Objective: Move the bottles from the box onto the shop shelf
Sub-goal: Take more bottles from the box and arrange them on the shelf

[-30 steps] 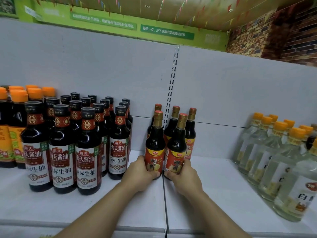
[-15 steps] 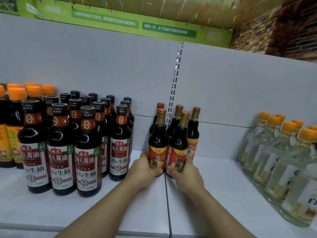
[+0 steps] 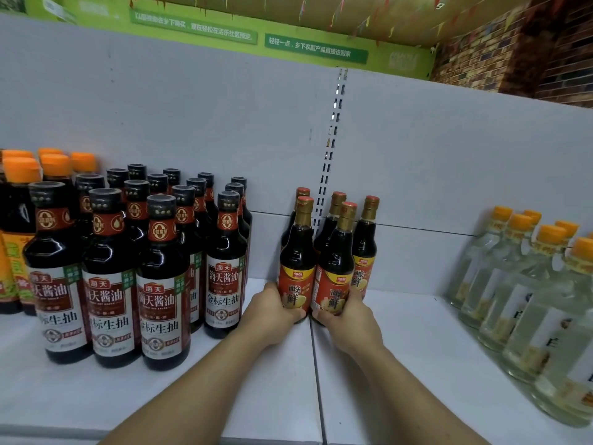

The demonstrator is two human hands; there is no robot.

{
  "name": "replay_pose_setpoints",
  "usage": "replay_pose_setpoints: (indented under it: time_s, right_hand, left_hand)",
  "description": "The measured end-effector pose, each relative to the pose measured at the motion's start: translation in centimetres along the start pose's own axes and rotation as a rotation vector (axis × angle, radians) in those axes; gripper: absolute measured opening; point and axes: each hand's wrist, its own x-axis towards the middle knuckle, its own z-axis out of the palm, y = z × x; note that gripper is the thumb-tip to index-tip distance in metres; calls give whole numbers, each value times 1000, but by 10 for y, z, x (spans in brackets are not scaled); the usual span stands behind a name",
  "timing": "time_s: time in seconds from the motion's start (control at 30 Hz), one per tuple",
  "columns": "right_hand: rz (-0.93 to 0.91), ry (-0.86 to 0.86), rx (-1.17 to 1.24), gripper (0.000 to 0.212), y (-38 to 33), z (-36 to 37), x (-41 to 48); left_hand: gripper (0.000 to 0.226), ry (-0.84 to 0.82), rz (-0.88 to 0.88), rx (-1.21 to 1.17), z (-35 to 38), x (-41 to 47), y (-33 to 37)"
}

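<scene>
The left hand and right hand each grip a dark red-labelled glass bottle (left bottle, right bottle) standing on the white shop shelf.

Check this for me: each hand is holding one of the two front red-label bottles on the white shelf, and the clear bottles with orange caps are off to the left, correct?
Not quite. The head view shows the clear bottles with orange caps off to the right, not the left. The rest holds: the left hand and right hand each grip one of the two front red-label bottles on the white shelf.
</scene>
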Motion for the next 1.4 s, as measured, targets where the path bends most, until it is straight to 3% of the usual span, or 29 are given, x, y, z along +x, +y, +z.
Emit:
replay_pose_setpoints:
  time_s: [0.73, 1.07, 1.33, 1.4]
  right_hand:
    - [26, -8, -39, 72, -8, 2, 2]
    - [-2, -50, 55, 82, -6, -7, -7]
    - [46, -43, 161, 71, 2, -33, -27]
    - [71, -26, 181, 71, 4, -39, -32]
  left_hand:
    - [64, -43, -20, -7, -2, 4, 4]
    - [72, -12, -82, -102, 3, -4, 8]
    - [80, -2, -112, -301, -15, -39, 21]
    - [72, 16, -91, -358, -16, -51, 22]
